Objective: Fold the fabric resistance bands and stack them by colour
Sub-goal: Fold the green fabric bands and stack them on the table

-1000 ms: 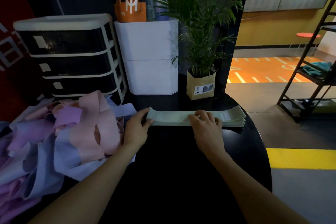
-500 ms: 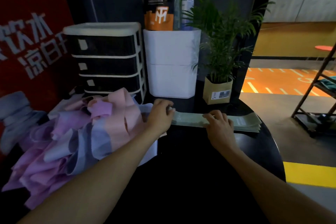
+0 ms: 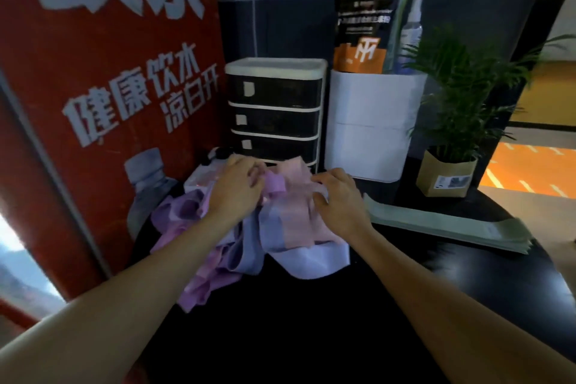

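Note:
A loose heap of fabric bands (image 3: pixel 249 237) in pink, purple and pale blue lies at the left of the black round table (image 3: pixel 311 321). My left hand (image 3: pixel 237 187) rests on top of the heap at its far left, fingers curled into the cloth. My right hand (image 3: pixel 339 196) presses on a pink band (image 3: pixel 299 215) at the heap's right side, fingers bent. Whether either hand grips a band is unclear. A flat stack of folded green bands (image 3: pixel 442 224) lies to the right, untouched by both hands.
Behind the heap stands a black drawer unit (image 3: pixel 274 115) with white frame. A white container (image 3: pixel 371 128) with a pouch and spray bottles is beside it, then a potted plant (image 3: pixel 448 171). A red sign (image 3: pixel 103 78) fills the left. The table edge curves at right.
Both hands left the green stack and moved left onto the mixed heap. The view swung left, so the green stack now sits at the right.

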Demonstrator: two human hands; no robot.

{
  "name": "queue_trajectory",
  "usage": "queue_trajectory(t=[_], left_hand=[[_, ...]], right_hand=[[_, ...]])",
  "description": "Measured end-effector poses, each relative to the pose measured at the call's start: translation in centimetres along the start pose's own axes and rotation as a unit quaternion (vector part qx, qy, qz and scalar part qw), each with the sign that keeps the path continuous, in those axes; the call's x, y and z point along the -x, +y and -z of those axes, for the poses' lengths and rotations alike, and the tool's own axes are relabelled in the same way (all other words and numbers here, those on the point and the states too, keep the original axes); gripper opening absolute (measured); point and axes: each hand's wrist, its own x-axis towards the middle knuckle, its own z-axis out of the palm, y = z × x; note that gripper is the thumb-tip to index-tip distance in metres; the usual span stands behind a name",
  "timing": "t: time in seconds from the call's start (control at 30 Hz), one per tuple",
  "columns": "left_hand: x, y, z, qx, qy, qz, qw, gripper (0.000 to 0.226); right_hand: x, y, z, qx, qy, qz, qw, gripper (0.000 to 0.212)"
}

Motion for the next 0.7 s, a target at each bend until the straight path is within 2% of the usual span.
queue_trajectory(t=[0.1, 0.23, 0.37, 0.5, 0.53, 0.6, 0.67, 0.7], left_hand=[[0.7, -3.8, 2.4, -0.025, 0.011, 0.033, 0.999, 0.021], [1.8, -8.6, 3.8, -0.021, -0.007, 0.148, 0.989, 0.031], [2.9, -11.2, 4.3, -0.005, -0.035, 0.217, 0.975, 0.054], [2.9, -12.8, 3.7, 0.047, -0.1, 0.272, 0.956, 0.089], [2.9, -11.9, 3.8, 0.068, -0.12, 0.291, 0.947, 0.09], [2.7, -11.4, 2.7, 0.099, -0.146, 0.321, 0.93, 0.07], [2.3, -10.5, 1.7, 0.139, -0.149, 0.312, 0.928, 0.051], [2.0, -10.6, 1.2, 0.161, -0.147, 0.297, 0.93, 0.052]], right_hand=[[-0.7, -2.8, -1.4, 0.016, -0.009, 0.018, 1.0, 0.038], [-1.4, -5.3, -3.0, 0.05, -0.02, 0.015, 0.998, 0.044], [-1.7, -6.1, -4.1, 0.084, -0.036, -0.014, 0.996, 0.051], [-1.8, -5.7, -5.0, 0.091, -0.077, -0.052, 0.991, 0.05], [-1.8, -5.5, -5.2, 0.09, -0.09, -0.059, 0.99, 0.05], [-1.7, -5.3, -5.6, 0.094, -0.108, -0.066, 0.988, 0.05], [-1.7, -5.2, -5.8, 0.095, -0.12, -0.067, 0.986, 0.048], [-1.8, -5.2, -5.9, 0.095, -0.124, -0.068, 0.985, 0.05]])
